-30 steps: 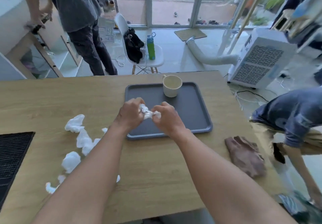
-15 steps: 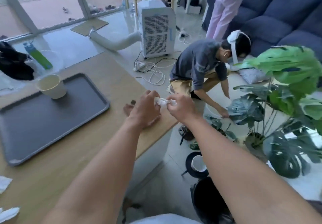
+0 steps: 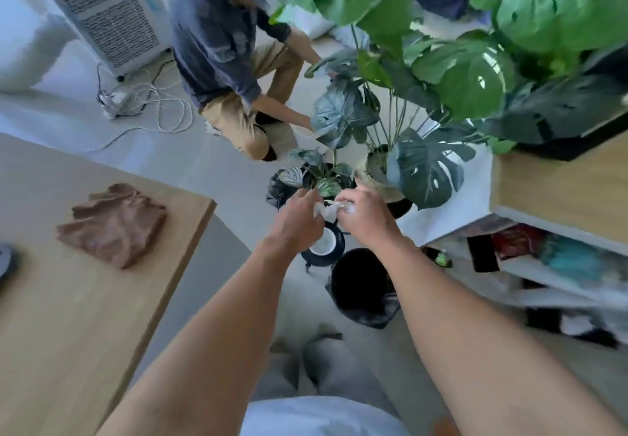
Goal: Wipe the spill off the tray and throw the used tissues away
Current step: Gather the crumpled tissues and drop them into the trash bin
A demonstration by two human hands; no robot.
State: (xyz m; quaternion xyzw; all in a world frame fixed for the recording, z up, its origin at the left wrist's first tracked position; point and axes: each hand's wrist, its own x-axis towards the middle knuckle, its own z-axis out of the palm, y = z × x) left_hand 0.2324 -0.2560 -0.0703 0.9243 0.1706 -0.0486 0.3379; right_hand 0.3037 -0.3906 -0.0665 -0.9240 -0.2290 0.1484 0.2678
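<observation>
1. A large leafy plant (image 3: 469, 72) is seen filling the upper right, its pot set on the floor beside a smaller dark-leaved plant (image 3: 319, 177).
2. A wooden table (image 3: 68, 316) is shown at the left, with a crumpled brown cloth (image 3: 112, 223) laid near its corner.
3. A crouching person (image 3: 231, 58) is seen on the floor beyond the table, next to a white appliance (image 3: 102, 11) and a tangle of cables (image 3: 153, 102).
4. A black bin (image 3: 363, 288) is placed on the floor below the hands, just beside a shelf unit (image 3: 550, 265).
5. The left hand (image 3: 299, 221) and right hand (image 3: 365, 218) are held out together over the floor — above and slightly beyond the bin.
6. A wad of white tissue (image 3: 328, 209) is pinched between both hands — fingers of each are curled onto it.
</observation>
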